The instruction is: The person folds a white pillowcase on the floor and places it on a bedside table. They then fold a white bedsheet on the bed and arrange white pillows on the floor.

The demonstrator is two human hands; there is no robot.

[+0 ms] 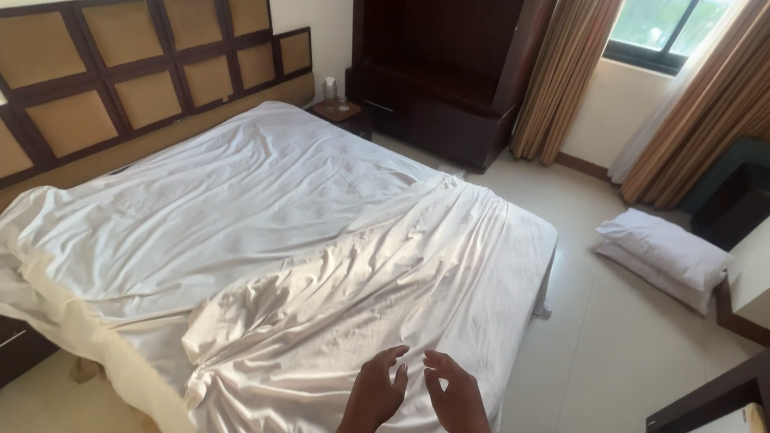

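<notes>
Lay rumpled across the bed [462, 186], a white sheet [306, 265], mid-spreading by the look. Hovered just above its near end, left hand [377, 394] and right hand [456, 401], each grip open, empty. Probably needed next: pinching the hem.

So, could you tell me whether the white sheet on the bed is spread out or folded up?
Spread out, but not smooth: the white sheet covers the bed, rumpled and creased. Both hands, left and right, hover open above it.

Two bare hands, the left hand [378, 391] and the right hand [457, 401], with slender fingers and bare wrists and forearms, wearing no sleeves, gloves, rings, watch or bracelets within the frame.
</notes>
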